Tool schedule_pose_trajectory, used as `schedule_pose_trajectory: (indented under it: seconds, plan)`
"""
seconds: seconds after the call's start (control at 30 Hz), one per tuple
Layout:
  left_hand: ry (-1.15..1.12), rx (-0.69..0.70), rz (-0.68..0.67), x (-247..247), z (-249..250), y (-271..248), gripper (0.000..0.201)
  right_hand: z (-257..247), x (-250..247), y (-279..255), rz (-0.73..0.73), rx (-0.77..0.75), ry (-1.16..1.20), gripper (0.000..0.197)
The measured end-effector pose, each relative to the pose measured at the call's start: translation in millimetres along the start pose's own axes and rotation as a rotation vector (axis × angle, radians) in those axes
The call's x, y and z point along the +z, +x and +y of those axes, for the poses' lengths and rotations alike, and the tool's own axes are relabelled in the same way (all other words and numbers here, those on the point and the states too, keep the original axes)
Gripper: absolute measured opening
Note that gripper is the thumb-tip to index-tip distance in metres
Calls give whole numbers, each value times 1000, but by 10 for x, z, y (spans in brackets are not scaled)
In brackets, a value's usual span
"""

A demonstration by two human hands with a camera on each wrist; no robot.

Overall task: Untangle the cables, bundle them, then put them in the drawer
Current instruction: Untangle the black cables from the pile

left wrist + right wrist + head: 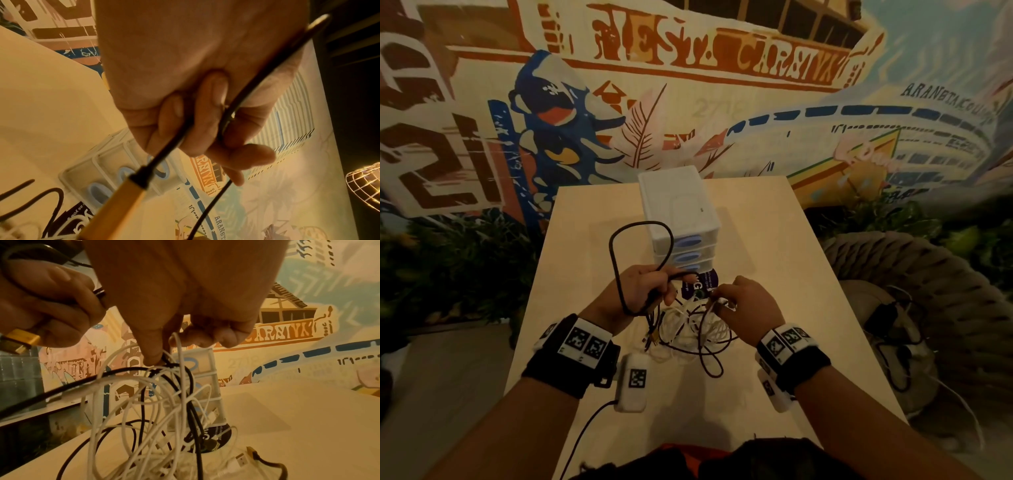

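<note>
From the head view, a pale wooden table [774, 240] stands against a wall covered by a painted mural [688, 68] of lettering, a blue figure and a long white building. A white drawer unit [678, 212] with three blue-handled drawers stands on the table, just beyond both sets of fingertips. Dark foliage lies low on either side of the table, and a woven rope seat [928, 274] sits to the right. The left hand [643, 291] has its fingers curled round a black cable [616, 260], whose loop rises above the knuckles and falls back past the wrist. The right hand [746, 308] pinches strands at the top of the tangle of white and black cables [688, 329], which rests on the table below and between the two hands. A dark round sticker [702, 284] lies on the table in front of the fingertips.

From the left wrist view, the left hand's fingers [207, 123] are folded tight to the palm with the black cable [242, 95] clamped between them; a gold connector [115, 209] hangs below the fingertips, the drawer unit [109, 164] behind it.

From the right wrist view, thumb and forefinger [152, 345] press together on a knot of strands, the other fingers curled in. The tangle [160, 410] hangs from the fingertips to the table [287, 426].
</note>
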State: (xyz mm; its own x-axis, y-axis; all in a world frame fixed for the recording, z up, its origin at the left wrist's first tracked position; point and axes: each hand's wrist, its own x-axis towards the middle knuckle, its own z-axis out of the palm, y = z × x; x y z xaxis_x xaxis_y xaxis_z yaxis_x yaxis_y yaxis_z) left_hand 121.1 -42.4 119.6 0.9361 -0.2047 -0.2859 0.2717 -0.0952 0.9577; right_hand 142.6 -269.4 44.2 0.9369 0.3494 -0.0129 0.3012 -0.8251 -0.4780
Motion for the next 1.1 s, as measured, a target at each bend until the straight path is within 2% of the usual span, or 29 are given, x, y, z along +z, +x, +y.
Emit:
schedule_pose_trajectory:
  seconds: [0.1, 0.17, 0.23, 0.33, 0.4, 0.5, 0.6, 0.67, 0.7, 0.77, 0.8, 0.93, 1.03, 1.1]
  plan:
    - [32, -61, 147, -80, -60, 21, 40, 20, -38, 43, 33, -5, 24, 26]
    - [69, -183, 251, -198, -226, 58, 42, 36, -79, 55, 69, 3, 64, 25]
    - [134, -328, 330, -301, -396, 95, 36, 39, -141, 60, 95, 12, 84, 25]
    - [322, -479, 366, -335, -576, 100, 25, 31, -235, 64, 103, 22, 94, 28]
    - [460, -519, 345, -323, -695, 56, 31, 30, -278, 79, 116, 37, 133, 30]
    - [682, -389, 255, -242, -780, -7, 36, 22, -305, 103, 111, 33, 153, 31]
    - [658, -75, 292, -48, -561, -105, 35, -11, -307, 100, 57, -1, 162, 30]
    - [769, 133, 315, 56, -387, -143, 36, -56, -310, 93, 22, -34, 169, 29]
    - [848, 205, 293, 87, -342, -136, 43, -84, -317, 93, 3, -50, 180, 28]
    - [1004, 275, 214, 146, -324, -81, 61, -137, -343, 93, -27, -81, 206, 25]
    - [1054, 296, 203, 177, -324, -51, 62, -158, -360, 94, -35, -97, 213, 24]
    - [1010, 427, 347, 252, -269, 41, 48, -166, -423, 93, -106, -126, 185, 20]
    - [1149, 439, 256, 247, -235, 99, 53, -121, -418, 89, -150, -130, 186, 23]
    - [1245, 435, 184, 232, -207, 119, 36, -104, -411, 73, -167, -103, 233, 22]
